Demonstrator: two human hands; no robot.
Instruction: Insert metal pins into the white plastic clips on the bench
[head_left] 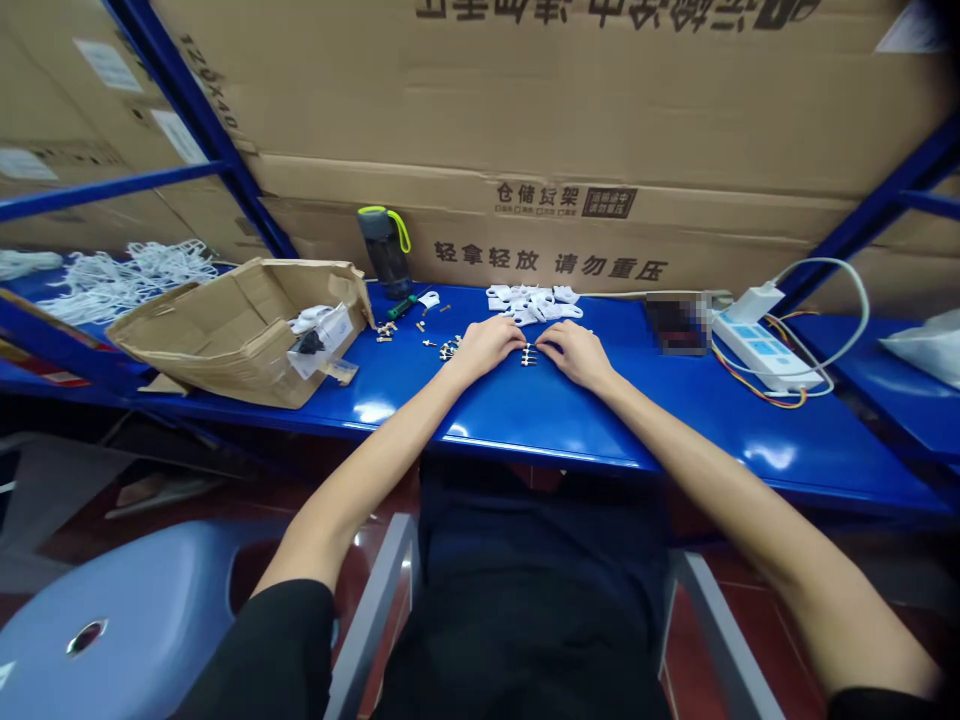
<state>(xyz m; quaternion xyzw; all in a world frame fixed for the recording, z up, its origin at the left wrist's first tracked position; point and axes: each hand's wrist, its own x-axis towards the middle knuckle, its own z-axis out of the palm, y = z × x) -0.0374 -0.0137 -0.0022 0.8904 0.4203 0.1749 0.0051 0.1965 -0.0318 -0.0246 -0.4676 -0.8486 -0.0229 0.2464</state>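
Several small metal pins (529, 357) with pale middles lie in a short row on the blue table. My left hand (491, 345) is at the left side of the row, its fingers bent together at the end of the farthest pin. From the other side, my right hand (576, 350) has its thumb and fingertips at the opposite end of that pin. A loose heap of similar metal pieces (448, 350) is partly hidden behind my left hand. Just beyond both hands lies a pile of white plastic parts (529, 303).
An open cardboard box (225, 320) stands at the left, with a dark bottle (386, 255) behind it. A green-handled screwdriver (403, 307) and more small metal pieces (385, 331) lie nearby. At the right is a white power strip (765, 350) with looped cables. Large cardboard (525, 110) stands behind.
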